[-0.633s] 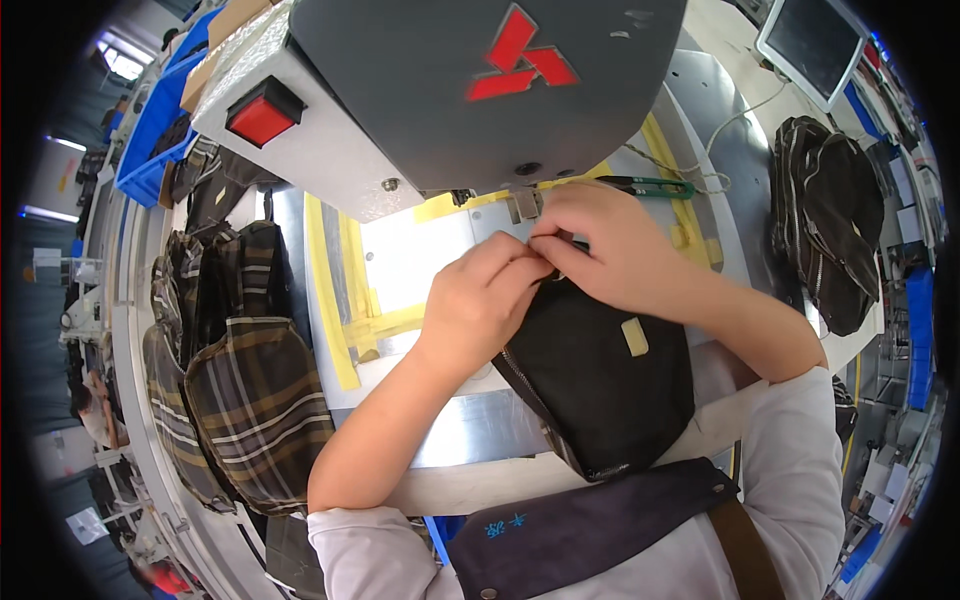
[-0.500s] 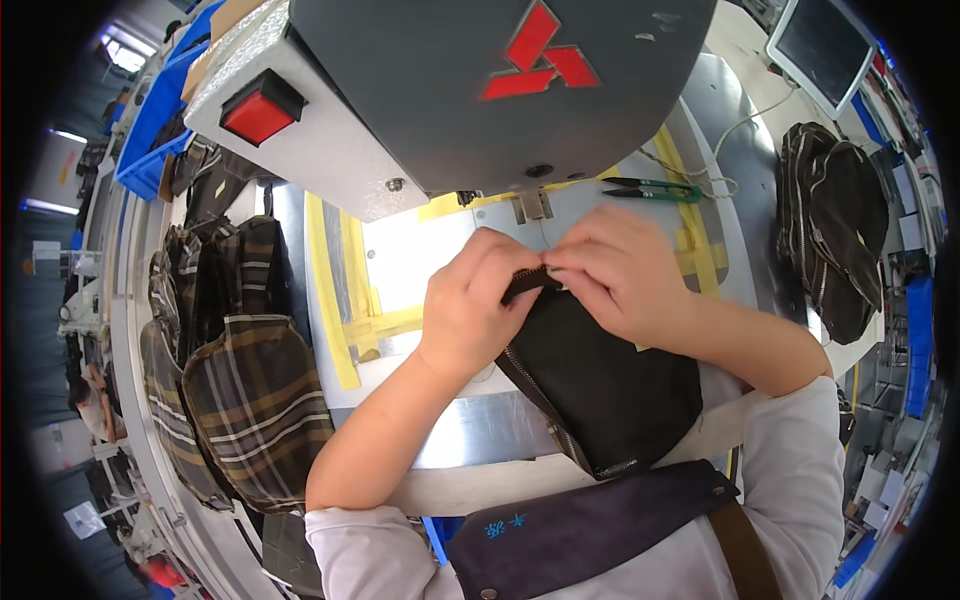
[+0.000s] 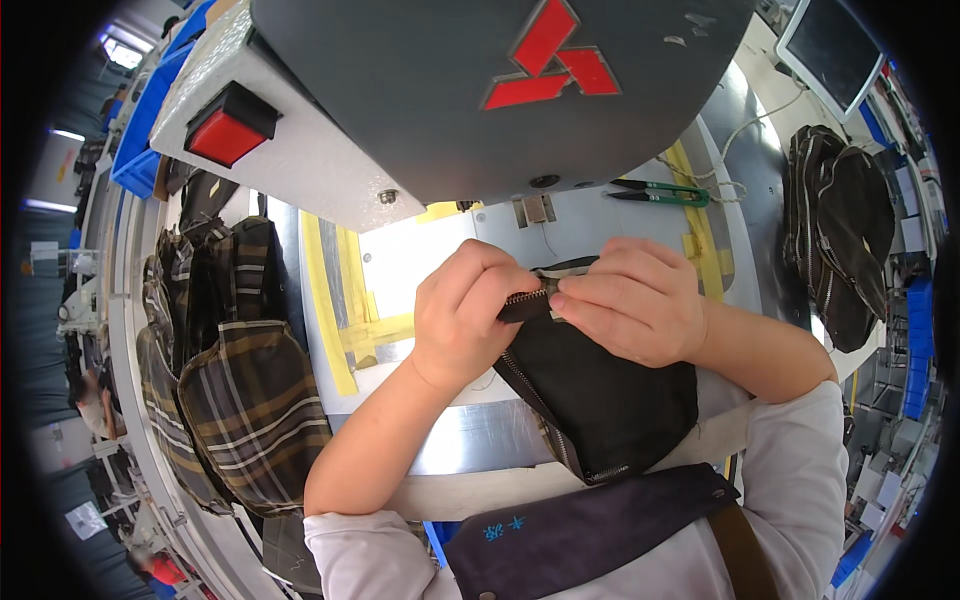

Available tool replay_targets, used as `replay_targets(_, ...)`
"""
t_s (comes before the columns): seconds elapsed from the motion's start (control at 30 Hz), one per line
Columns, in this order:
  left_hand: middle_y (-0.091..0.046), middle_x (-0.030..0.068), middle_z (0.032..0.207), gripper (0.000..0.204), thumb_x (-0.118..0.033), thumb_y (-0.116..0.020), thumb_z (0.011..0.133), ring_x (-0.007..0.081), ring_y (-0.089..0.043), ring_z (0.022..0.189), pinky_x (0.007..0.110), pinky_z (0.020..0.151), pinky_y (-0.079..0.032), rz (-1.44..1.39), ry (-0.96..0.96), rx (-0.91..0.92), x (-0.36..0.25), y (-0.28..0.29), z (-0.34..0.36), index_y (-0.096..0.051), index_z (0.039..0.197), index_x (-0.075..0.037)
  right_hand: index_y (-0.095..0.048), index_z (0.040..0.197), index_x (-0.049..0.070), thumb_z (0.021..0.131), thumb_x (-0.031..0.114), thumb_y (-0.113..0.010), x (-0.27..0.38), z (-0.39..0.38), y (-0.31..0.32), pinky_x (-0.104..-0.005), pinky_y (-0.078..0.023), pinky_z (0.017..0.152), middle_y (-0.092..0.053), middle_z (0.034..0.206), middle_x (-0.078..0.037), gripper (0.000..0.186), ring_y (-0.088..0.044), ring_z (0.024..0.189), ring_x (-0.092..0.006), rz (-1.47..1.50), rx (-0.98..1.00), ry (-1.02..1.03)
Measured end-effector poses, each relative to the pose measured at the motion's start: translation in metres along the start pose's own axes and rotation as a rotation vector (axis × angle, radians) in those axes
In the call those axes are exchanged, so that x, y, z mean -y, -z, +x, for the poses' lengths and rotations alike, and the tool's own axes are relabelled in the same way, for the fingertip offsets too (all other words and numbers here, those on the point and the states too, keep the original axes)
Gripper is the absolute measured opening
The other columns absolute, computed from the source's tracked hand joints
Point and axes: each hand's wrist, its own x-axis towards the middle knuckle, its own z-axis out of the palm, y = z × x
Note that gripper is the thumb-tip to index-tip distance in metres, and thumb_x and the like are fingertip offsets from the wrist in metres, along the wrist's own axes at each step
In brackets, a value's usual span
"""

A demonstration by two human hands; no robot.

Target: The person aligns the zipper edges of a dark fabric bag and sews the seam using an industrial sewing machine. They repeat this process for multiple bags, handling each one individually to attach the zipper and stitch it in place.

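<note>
A black fabric bag point(image 3: 600, 410) with zipped edges lies in front of me on the machine's work plate. My left hand point(image 3: 465, 305) is closed on a short length of dark zipper point(image 3: 525, 300) at the bag's top edge. Beside it, my right hand point(image 3: 635, 300) pinches the same edge, where a small plaid and light-coloured piece shows; its fingertips partly hide what they hold. A grey machine head point(image 3: 500, 150) overhangs the hands, with a metal fitting point(image 3: 533, 210) and a loose thread beneath. Green-handled snips point(image 3: 660, 195) lie to the right of the fitting.
Plaid bags point(image 3: 245, 410) are piled at my left, black bags point(image 3: 830, 230) at my right. A blue bin point(image 3: 140, 140) stands at the far left, a screen point(image 3: 830, 55) at the back right, with a red switch point(image 3: 225, 135) on the machine housing.
My right hand has moved down and rightward, with my left hand also a little lower. The zipper strip between them has come into view, and the fitting under the machine is more exposed.
</note>
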Motion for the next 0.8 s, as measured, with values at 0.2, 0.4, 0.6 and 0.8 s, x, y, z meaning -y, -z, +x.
replay_targets(0.2,-0.053,0.0032,0.073,0.027,-0.002,-0.077,0.060,0.0186,-0.057,0.059,0.029,0.047,-0.045,-0.018,0.001,-0.011,-0.0001,-0.0016,0.0007,-0.065,0.083,-0.009,-0.067,0.088,0.007,0.072,0.008,-0.075,-0.0012,-0.0005,-0.0018,-0.0311,-0.051,0.061,-0.067,0.087,-0.003,0.018,-0.058,0.068,-0.0168,-0.006,-0.004,-0.003)
replay_targets(0.4,-0.053,0.0026,0.074,0.029,-0.004,-0.078,0.061,0.0181,-0.056,0.059,0.029,0.048,-0.045,-0.028,0.038,0.041,-0.0007,-0.0015,0.0009,-0.067,0.086,-0.010,-0.067,0.084,0.006,0.066,0.006,-0.071,-0.0037,-0.0009,-0.0061,-0.0295,-0.049,0.060,-0.061,0.085,-0.002,0.019,-0.057,0.071,-0.0189,0.073,-0.028,-0.069)
replay_targets(0.6,-0.055,0.0035,0.076,0.029,-0.003,-0.078,0.059,0.0195,-0.058,0.061,0.029,0.049,-0.046,-0.036,0.066,-0.017,-0.0007,-0.0044,-0.0009,-0.065,0.084,-0.008,-0.066,0.086,0.007,0.066,0.006,-0.075,-0.0036,-0.0004,-0.0055,-0.0294,-0.046,0.057,-0.062,0.085,-0.002,0.022,-0.058,0.068,-0.0198,0.184,-0.036,-0.205)
replay_targets(0.8,-0.056,0.0041,0.078,0.031,-0.005,-0.077,0.057,0.0195,-0.058,0.062,0.029,0.049,-0.046,0.010,-0.079,0.037,0.0003,0.0013,-0.0014,-0.063,0.084,-0.008,-0.063,0.087,0.004,0.077,0.002,-0.070,0.0022,0.0077,0.0012,-0.0305,-0.047,0.059,-0.061,0.081,-0.007,0.012,-0.059,0.068,-0.0202,0.520,-0.024,-0.752)
